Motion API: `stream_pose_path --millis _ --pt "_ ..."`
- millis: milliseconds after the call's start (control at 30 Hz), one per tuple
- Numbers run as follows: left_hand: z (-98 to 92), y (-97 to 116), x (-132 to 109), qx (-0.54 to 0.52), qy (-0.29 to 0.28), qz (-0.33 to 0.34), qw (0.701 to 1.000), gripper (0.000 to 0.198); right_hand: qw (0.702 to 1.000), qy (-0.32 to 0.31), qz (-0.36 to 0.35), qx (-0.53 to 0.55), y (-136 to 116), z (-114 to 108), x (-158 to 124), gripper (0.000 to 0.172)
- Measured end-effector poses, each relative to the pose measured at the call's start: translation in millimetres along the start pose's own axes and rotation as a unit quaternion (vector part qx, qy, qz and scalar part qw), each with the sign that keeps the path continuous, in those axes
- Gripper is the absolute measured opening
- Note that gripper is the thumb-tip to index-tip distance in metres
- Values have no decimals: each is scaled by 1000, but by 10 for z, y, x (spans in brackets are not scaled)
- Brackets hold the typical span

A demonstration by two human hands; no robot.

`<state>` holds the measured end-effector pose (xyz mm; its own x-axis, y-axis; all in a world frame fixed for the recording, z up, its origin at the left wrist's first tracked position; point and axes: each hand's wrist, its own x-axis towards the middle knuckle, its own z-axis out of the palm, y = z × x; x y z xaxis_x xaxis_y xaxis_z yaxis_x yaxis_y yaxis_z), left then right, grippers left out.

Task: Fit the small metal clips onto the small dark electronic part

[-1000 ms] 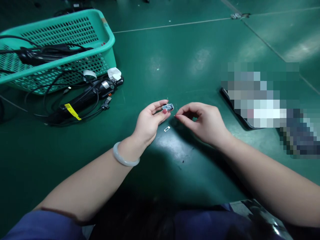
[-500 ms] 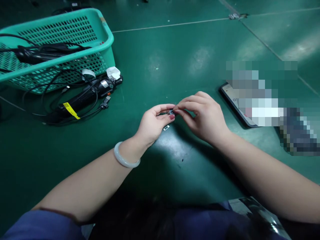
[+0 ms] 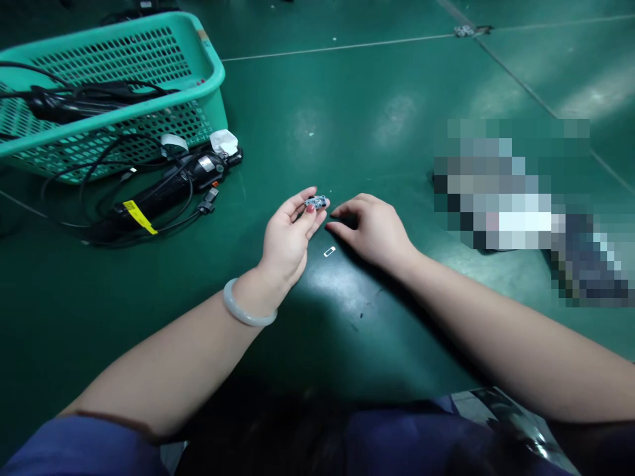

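Between the thumb and fingers of my left hand (image 3: 288, 238) sits a small bluish-grey electronic part (image 3: 316, 201); its exact kind is too small to make out. My right hand (image 3: 374, 228) is just to the right of it, apart from the part, with its thumb and index finger spread and nothing visible between them. Its other fingers are curled and partly hidden. On the green tabletop below the two hands lies a small white rectangular frame (image 3: 329, 252).
A green plastic basket (image 3: 211, 79) holding black cabled devices stands at the far left. Beside it lie a black cylindrical device (image 3: 163, 192) with a yellow tag and a cable with a plug (image 3: 208, 201). Blurred-out items (image 3: 501, 192) lie at the right.
My right hand has let go of the small part and moved slightly left and down, its fingers parting. My left hand has shifted left and up with the part, turning it into view.
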<state>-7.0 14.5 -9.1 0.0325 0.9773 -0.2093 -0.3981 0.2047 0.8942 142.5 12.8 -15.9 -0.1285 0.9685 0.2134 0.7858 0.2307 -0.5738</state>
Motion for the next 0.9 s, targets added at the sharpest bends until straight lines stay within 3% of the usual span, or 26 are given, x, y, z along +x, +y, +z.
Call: stream_pose_path --millis 133,300,567,700,900 --pt "2 -13 3 5 9 2 1000 23 1000 -20 0 -3 -66 25 18 2" --pt "2 -15 -7 17 0 4 1000 23 998 -47 -11 -35 -40 17 32 6" --pt "21 6 -20 -5 4 -6 1000 21 986 -65 -87 -124 -14 50 23 11" --pt "34 14 -30 -10 6 -8 1000 20 992 -57 -57 -96 -31 19 19 2" --pt "40 19 -34 -10 7 -11 1000 21 995 -60 -6 -84 -52 4 32 6"
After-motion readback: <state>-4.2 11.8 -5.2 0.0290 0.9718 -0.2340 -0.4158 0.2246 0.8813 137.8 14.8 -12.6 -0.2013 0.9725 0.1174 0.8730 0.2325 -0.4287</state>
